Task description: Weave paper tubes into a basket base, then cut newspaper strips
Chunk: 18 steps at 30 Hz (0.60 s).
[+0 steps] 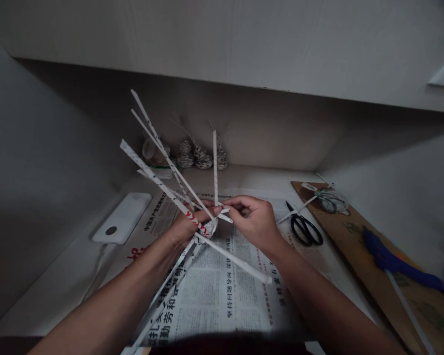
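While slim paper tubes [215, 167] fan out on every side, two bare hands shape a small woven paper piece [208, 228]

As the person's forearms reach in from the bottom corners, the hands meet above a sheet of newspaper [207, 296] printed with Chinese text. The woven piece is at the centre, raised over the newspaper: a tight, pale, rounded knot of interlaced strips, from which the tubes stick out like spokes. The tubes are white with flecks of dark print, one streaked with red near the knot. Several slant toward the upper left, one stands nearly upright, a thicker one points to the lower right, and others trail to the lower left.

The left hand [183, 228] grips the piece, its fingers partly hidden behind the tubes. The right hand [257, 219] pinches a short tube end [225, 217] between thumb and forefinger.

To the right lie black-handled scissors [306, 231]; by the back wall stand woven gourd-like shapes [203, 159].
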Tool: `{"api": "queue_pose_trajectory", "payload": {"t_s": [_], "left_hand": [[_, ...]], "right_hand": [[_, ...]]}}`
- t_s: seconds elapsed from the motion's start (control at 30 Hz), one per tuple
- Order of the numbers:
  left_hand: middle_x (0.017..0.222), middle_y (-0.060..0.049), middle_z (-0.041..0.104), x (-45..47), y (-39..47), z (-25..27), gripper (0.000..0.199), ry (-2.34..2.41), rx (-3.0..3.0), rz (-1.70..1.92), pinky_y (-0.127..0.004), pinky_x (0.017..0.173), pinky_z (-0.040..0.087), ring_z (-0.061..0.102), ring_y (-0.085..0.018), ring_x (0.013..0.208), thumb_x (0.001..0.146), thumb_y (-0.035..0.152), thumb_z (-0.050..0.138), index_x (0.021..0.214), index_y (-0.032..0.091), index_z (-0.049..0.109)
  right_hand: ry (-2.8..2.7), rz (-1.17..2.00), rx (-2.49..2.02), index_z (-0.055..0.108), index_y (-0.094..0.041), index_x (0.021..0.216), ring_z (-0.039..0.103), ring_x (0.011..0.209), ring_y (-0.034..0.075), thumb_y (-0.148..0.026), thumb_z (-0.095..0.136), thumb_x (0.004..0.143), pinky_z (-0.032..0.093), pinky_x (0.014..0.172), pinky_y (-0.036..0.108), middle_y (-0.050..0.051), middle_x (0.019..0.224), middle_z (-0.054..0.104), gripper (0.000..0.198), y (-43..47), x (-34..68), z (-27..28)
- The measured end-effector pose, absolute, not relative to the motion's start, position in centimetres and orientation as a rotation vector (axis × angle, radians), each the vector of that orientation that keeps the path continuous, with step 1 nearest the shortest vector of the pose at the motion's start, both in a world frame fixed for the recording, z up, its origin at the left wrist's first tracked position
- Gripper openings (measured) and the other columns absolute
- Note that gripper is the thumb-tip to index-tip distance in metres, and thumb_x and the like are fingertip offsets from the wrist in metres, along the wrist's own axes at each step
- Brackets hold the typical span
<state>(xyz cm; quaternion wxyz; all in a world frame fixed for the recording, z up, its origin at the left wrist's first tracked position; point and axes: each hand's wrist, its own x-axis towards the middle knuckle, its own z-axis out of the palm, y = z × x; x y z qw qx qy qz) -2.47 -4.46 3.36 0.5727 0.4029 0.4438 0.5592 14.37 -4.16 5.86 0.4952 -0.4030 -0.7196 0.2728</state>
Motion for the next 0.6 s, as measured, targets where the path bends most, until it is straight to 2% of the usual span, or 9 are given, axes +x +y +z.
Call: {"api": "queue_pose_trajectory", "payload": {"t_s": [0.33,0.6], "left_hand": [[0.065,-0.003,0.07,-2.42,-4.39,2.99,0.03,1.077,0.935,1.329,-0.028,0.055,0.041,0.058,-0.016,0.057,0.05,0.037,0.09,0.068,0.018,0.075],[0.069,-0.004,0.072,-2.17,-4.57,3.58,0.031,1.087,0.97,1.377,-0.028,0.066,0.047,0.063,-0.018,0.066,0.049,0.036,0.089,0.068,0.016,0.075]], "right_hand": [[-1.837,0.497,-0.958,0.076,-0.024,0.09,0.071,0.076,0.016,-0.016,0.065,0.083,0.057,0.071,0.03,0.002,0.086,0.077,0.016,-4.27,14.4,5.72],[-1.947,0.319,-0.85,0.076,-0.026,0.098,0.07,0.086,0.018,-0.009,0.06,0.083,0.056,0.08,0.031,0.003,0.091,0.075,0.028,-4.09,14.54,5.6]]}}
